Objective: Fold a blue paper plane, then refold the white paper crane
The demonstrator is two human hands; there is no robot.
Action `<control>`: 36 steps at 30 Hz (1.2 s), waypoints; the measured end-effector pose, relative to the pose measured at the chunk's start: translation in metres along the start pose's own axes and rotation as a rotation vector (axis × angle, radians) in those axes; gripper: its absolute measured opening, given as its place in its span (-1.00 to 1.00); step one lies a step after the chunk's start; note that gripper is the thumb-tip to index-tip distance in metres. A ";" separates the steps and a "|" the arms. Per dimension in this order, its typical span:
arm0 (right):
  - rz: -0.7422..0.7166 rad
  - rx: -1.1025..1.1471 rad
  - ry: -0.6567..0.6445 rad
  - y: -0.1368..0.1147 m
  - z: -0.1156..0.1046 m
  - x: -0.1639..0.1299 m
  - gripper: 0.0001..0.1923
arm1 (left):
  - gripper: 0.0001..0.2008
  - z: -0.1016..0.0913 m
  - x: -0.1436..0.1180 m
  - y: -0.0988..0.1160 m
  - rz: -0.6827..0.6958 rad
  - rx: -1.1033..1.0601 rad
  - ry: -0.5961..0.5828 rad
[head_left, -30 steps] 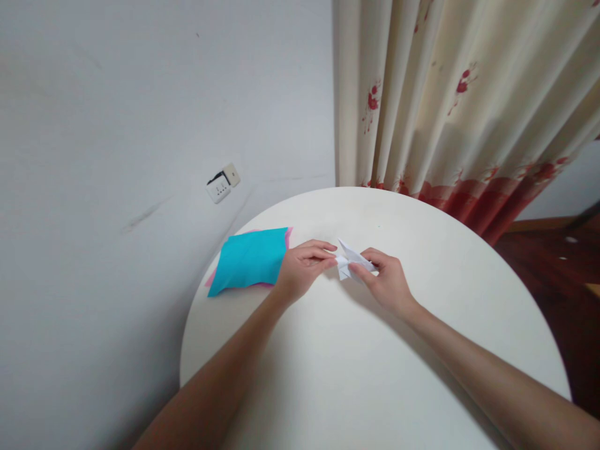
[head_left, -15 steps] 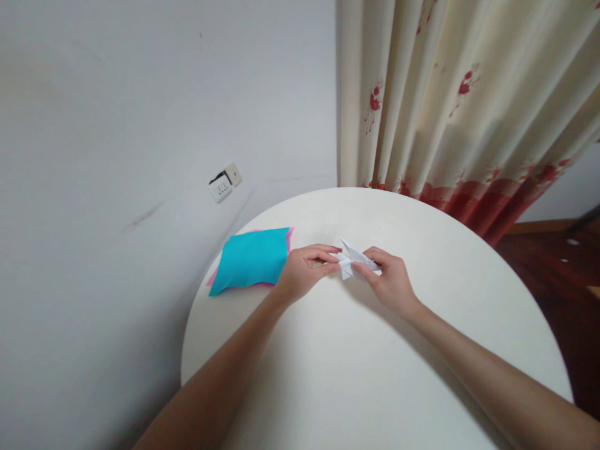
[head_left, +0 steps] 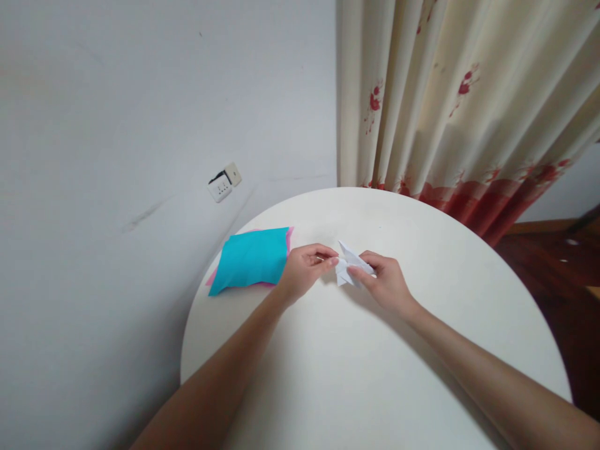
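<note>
A small folded white paper (head_left: 347, 265), with pointed flaps, is held between my two hands above the table. My left hand (head_left: 307, 267) pinches its left end between thumb and fingers. On the other side, my right hand (head_left: 385, 277) grips the paper with the thumb on the near face and the fingers behind. One flap sticks up toward the far side, and another points down toward me. The fingers cover both ends of the paper, so its full shape is hidden.
Blue paper (head_left: 253, 259) lies over pink paper (head_left: 291, 234) just left of my left hand. The round white table (head_left: 337, 375) stands against a wall with a socket (head_left: 220, 187). A cream and red curtain (head_left: 431, 112) hangs behind it.
The white paper has shifted slightly left and toward me, turning a little. My right hand has moved left with it, and the left fingers have changed their pinch.
</note>
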State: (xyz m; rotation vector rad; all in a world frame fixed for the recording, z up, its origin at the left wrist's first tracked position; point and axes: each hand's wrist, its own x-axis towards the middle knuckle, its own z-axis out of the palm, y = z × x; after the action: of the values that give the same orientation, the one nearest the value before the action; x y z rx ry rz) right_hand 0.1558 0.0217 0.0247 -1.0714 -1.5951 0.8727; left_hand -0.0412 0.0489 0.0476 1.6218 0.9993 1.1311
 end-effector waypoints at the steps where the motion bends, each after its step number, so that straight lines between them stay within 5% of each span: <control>1: 0.035 0.023 -0.010 0.000 0.001 0.000 -0.80 | -0.80 0.000 0.000 -0.001 -0.005 0.008 0.017; 10: 0.323 0.286 0.035 -0.003 0.008 0.001 -0.70 | -0.52 0.005 -0.002 -0.001 -0.166 -0.058 -0.072; 13: 0.353 0.323 0.028 -0.006 0.007 0.001 -0.69 | -0.58 0.006 -0.003 -0.002 -0.204 -0.089 -0.082; 22: 0.362 0.366 -0.038 -0.001 0.014 -0.001 -0.70 | -0.75 0.013 -0.006 -0.005 -0.208 -0.081 0.111; 28: 0.339 0.352 -0.033 0.003 0.014 -0.002 -0.72 | -0.70 0.016 -0.010 -0.001 -0.260 -0.112 -0.019; 36: 0.334 0.341 -0.078 0.002 0.014 -0.002 -0.72 | -0.60 0.017 -0.009 -0.006 -0.160 0.039 0.079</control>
State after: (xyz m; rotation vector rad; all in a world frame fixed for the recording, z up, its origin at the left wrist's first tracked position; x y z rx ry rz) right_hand 0.1425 0.0199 0.0187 -1.0800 -1.2842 1.3709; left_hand -0.0275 0.0385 0.0362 1.5082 1.1875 1.0797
